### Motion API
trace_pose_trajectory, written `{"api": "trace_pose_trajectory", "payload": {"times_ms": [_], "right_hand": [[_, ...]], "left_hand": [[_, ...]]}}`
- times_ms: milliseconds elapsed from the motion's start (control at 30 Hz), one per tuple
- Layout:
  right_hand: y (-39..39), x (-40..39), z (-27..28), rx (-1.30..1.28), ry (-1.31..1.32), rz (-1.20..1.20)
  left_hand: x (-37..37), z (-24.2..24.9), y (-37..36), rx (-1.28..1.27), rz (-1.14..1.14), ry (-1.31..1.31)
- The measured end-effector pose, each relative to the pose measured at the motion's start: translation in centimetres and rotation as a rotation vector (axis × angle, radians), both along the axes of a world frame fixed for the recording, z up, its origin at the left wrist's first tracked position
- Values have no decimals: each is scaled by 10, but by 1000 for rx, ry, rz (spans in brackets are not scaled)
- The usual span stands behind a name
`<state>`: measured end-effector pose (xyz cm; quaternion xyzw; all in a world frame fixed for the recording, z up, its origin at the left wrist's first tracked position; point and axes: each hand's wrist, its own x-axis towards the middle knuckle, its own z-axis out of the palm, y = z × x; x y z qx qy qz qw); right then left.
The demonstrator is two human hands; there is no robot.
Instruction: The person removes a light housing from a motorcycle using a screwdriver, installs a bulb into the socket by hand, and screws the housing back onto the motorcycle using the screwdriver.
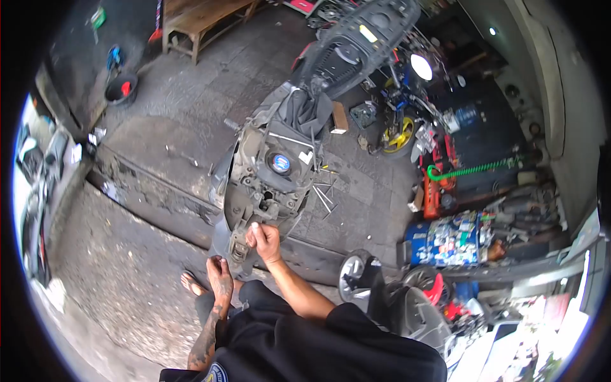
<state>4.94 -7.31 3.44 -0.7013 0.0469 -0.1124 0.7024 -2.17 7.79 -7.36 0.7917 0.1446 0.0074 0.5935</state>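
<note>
In front of me stands a partly stripped scooter with its inner plastic bared and a blue round cap in the middle. My right hand is closed, its thumb up, above the near end of the scooter; whatever its fingers hold, if anything, is hidden. Lower and to the left, my left hand has its fingers curled together beside the dark side panel. I cannot make out anything between them. A small fitting at the scooter's near end lies between both hands.
Several long tools lie on the floor right of the scooter, near a cardboard box. A sticker-covered blue drum stands at right. A step edge crosses the floor. A black bucket and wooden bench stand farther back.
</note>
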Motion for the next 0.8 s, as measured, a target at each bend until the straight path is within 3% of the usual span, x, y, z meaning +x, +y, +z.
{"api": "trace_pose_trajectory", "payload": {"times_ms": [67,100,133,200,267,300,333,400,433,467,500,567,600,667,700,767,800], "right_hand": [[-10,5,9,19,14,25],[-9,6,16,-37,116,-10],[-9,7,-2,-125,44,-26],[12,4,8,-366,-138,-242],[39,-6,28,-148,-26,-549],[47,-12,28,-45,67,-645],[51,-6,21,52,136,-738],[56,1,3,-194,-29,-721],[59,3,-4,-193,-54,-720],[55,7,-8,-32,-137,-555],[50,12,4,137,-32,-336],[34,20,2,153,-98,40],[27,21,-3,150,-98,69],[25,27,-4,142,-254,19],[30,25,-6,79,-298,-66],[41,26,-9,10,-336,-169],[45,26,-13,-129,-415,-370]], "left_hand": [[-2,-35,2,200,-134,-66],[6,-14,-4,-65,-181,149],[9,-40,-7,-102,-295,85],[27,1,-10,121,-338,382],[27,-4,-9,72,-326,366],[18,-22,-9,-61,-273,234],[19,0,-7,-147,-257,271],[12,-11,-2,-106,-263,313],[12,-13,-3,-204,-231,356],[7,-16,-4,-306,-199,407],[8,-10,-4,-344,-210,420],[1,-29,-9,-401,-232,348],[-3,-29,-5,-409,-219,383],[13,-2,1,-449,-415,615],[15,7,1,-610,-358,663],[19,4,5,-579,-378,647],[17,5,7,-544,-390,626]]}}
